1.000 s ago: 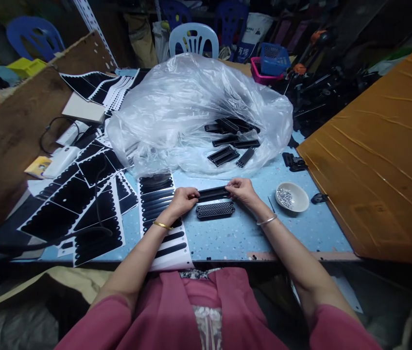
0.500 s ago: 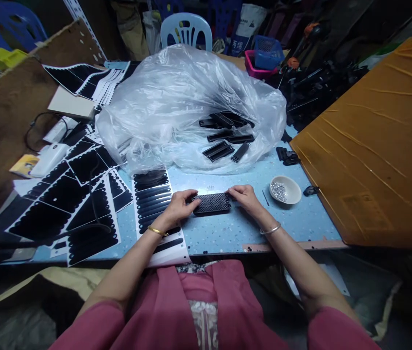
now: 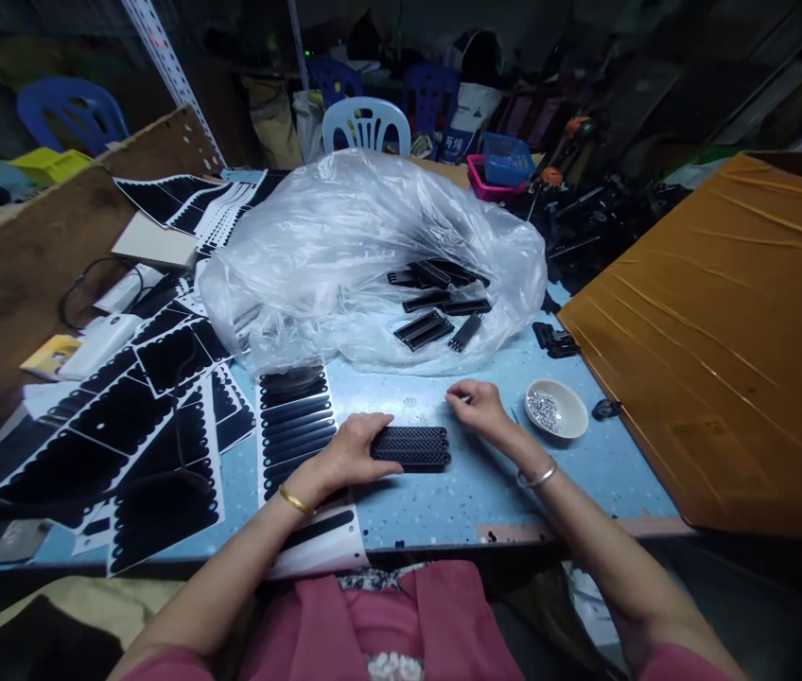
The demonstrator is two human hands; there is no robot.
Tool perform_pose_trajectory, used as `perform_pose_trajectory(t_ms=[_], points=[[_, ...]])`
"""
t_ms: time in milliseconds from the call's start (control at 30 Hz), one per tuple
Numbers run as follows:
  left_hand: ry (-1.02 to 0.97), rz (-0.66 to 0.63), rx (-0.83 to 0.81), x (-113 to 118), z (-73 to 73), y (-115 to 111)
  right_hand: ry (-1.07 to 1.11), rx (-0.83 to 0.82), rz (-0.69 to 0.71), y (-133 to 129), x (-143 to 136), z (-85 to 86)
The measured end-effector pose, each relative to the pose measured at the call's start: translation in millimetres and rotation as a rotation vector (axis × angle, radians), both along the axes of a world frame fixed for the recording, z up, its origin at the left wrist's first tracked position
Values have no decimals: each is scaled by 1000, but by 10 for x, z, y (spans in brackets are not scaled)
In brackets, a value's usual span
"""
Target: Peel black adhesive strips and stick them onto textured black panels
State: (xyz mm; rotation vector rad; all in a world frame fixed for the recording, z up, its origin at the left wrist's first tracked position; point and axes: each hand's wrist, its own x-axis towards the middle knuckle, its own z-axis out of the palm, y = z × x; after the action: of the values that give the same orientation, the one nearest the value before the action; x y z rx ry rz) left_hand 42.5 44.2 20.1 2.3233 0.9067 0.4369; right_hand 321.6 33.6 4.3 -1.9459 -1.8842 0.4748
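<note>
On the blue table in front of me lies a set of black textured strips (image 3: 411,448), side by side, with holes along the right end. My left hand (image 3: 355,452) grips their left end, thumb along the near edge and fingers at the far edge. My right hand (image 3: 478,409) is raised just beyond the strips' right end, apart from them. Its thumb and fingertips are pinched together, and whatever they hold is too small to make out. A few tiny pieces (image 3: 409,402) lie beyond the strips. To the right stands a white bowl (image 3: 575,409) of small silver parts (image 3: 544,410).
A large clear plastic bag (image 3: 287,246) covers the table's back, with more black strips (image 3: 422,329) at its mouth. Sheets of black stickers (image 3: 294,416) lie to the left. An orange-brown taped box (image 3: 727,359) borders the right, near black clips (image 3: 555,339).
My right hand has let go of the strips' right end and moved slightly away, fingers pinched. My left hand has spread along the strips' left end. The camera view has tilted up.
</note>
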Motion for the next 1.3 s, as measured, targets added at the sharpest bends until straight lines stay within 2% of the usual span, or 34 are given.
perform_pose_trajectory(t_ms=[100,200,300,367,533,667,967,1133,1300], points=[[-53,29,72,197,85,252,-126,27,-18,587,91,115],[-28,13,199,550,179,647,-258,13,45,1150,49,227],[216,-17,231,824,212,982,-375,-53,140,1522,-88,293],[370,-20,205,859,182,1096,-439,-118,201,1653,-158,314],[421,49,180,602,19,1127,-526,-253,317,1668,-83,343],[397,37,174,519,-84,1157,-547,-263,308,1593,11,302],[352,55,169,563,-159,1187,-402,-224,73,1968,-27,171],[325,79,176,563,-201,1214,-205,-97,-54,1838,200,127],[343,111,163,700,-216,1387,-35,43,-198,1750,428,201]])
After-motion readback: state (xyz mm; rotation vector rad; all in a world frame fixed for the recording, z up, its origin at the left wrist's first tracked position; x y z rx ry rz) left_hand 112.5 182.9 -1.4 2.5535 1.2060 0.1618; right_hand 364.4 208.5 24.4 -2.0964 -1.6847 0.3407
